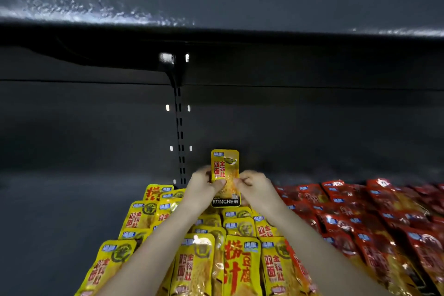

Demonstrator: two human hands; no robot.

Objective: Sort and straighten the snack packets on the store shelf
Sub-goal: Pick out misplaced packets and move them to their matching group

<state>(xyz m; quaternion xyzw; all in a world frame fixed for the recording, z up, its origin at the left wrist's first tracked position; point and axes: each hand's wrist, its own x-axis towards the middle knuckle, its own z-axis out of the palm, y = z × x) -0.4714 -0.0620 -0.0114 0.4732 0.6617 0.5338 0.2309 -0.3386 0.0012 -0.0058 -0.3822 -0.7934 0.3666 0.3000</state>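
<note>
A yellow snack packet (225,166) with red characters and a black "KONCHEW" band stands upright above the back of the yellow pile. My left hand (203,187) pinches its left edge, thumb across the front. My right hand (255,186) pinches its right edge. Below my forearms lies a loose heap of yellow packets (199,262), overlapping at mixed angles. To the right lie rows of red packets (374,219).
The dark shelf floor (60,219) stretches bare to the left of the yellow heap. A dark back panel with a slotted upright (179,132) rises behind. The upper shelf's underside (216,38) hangs overhead.
</note>
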